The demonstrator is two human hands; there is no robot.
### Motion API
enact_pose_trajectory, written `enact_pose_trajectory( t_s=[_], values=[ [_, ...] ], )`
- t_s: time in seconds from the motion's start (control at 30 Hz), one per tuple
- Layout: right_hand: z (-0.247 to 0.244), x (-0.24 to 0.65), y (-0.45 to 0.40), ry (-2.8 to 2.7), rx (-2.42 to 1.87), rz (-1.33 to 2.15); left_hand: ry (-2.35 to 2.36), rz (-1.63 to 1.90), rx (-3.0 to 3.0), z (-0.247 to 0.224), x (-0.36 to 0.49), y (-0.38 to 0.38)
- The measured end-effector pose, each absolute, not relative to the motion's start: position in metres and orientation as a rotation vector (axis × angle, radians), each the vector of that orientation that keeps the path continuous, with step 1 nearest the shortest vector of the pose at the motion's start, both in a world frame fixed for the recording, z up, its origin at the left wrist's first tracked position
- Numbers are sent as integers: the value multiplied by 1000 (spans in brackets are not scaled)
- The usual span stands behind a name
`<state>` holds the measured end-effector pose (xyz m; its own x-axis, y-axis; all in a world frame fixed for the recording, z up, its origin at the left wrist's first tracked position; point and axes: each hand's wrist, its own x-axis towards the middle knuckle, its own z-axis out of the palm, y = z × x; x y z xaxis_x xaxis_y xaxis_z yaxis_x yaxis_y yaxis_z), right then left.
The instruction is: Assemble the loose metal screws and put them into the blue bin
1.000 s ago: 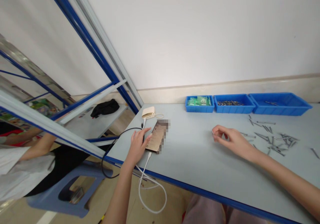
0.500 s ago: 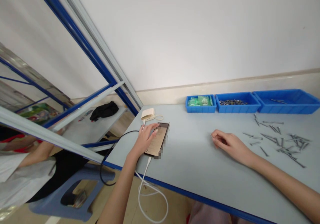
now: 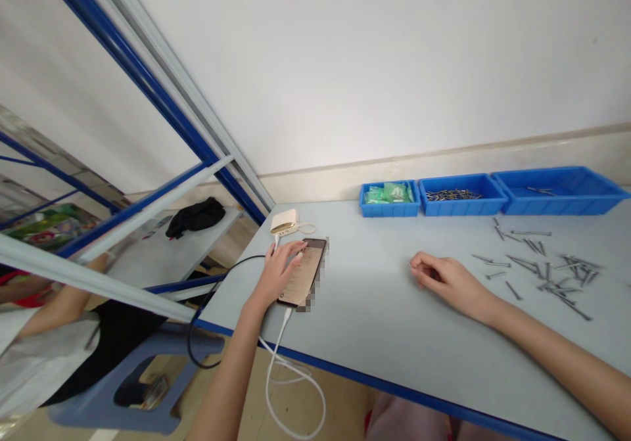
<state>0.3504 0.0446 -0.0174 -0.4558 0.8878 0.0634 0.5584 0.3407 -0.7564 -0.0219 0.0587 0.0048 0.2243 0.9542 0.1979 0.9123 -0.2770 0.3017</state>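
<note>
My left hand (image 3: pixel 280 269) lies over a smartphone (image 3: pixel 300 277) on the table, fingers spread and fingertips at the upper part of its lit screen. A white cable (image 3: pixel 283 326) runs from the phone's lower end over the table edge. My right hand (image 3: pixel 438 278) rests on the table with its fingers closed in a pinch. A tiny bright tip sticks out at its fingertips; the rest of that object is hidden. To the right of this hand lie several loose metal screws or nails (image 3: pixel 557 277).
Along the wall stand a blue bin with green packets (image 3: pixel 392 193), a blue bin of small metal pieces (image 3: pixel 453 195) and a larger blue bin (image 3: pixel 582 198) with a few pieces. A cream power bank (image 3: pixel 284 221) sits behind the phone. Left, beyond a frame post (image 3: pixel 241 194), another person (image 3: pixel 59 342) sits.
The view has shifted slightly, so everything sits a little further left. My left fingers have moved slightly over the phone screen. My right hand keeps its pinch in the same place.
</note>
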Motion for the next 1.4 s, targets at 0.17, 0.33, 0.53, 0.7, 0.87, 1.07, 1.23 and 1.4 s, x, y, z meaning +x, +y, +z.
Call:
enact_pose_trajectory(
  t_s=[0.17, 0.33, 0.53, 0.7, 0.87, 1.07, 1.23, 1.4],
  values=[
    [-17, 350, 45, -2139, -1262, 942, 1805, 533, 2370, 3, -25, 60],
    [-18, 350, 45, -2137, -1263, 938, 1832, 550, 2395, 3, -26, 62],
    [-20, 351, 45, -2141, -1268, 935, 1803, 513, 2400, 2, -25, 62],
    [-20, 351, 45, -2130, -1263, 947, 1815, 532, 2396, 1, -25, 62],
    [-21, 351, 46, -2113, -1240, 950, 1854, 652, 2418, 8, -24, 61],
    [-23, 353, 49, -2071, -1226, 933, 1710, 882, 2557, 41, 22, 52],
    [-18, 366, 56, -2057, -1243, 910, 1290, 793, 2825, 51, 121, 58],
    [-14, 387, 64, -2038, -1232, 925, 991, 568, 3084, 27, 210, 86]
  ],
)
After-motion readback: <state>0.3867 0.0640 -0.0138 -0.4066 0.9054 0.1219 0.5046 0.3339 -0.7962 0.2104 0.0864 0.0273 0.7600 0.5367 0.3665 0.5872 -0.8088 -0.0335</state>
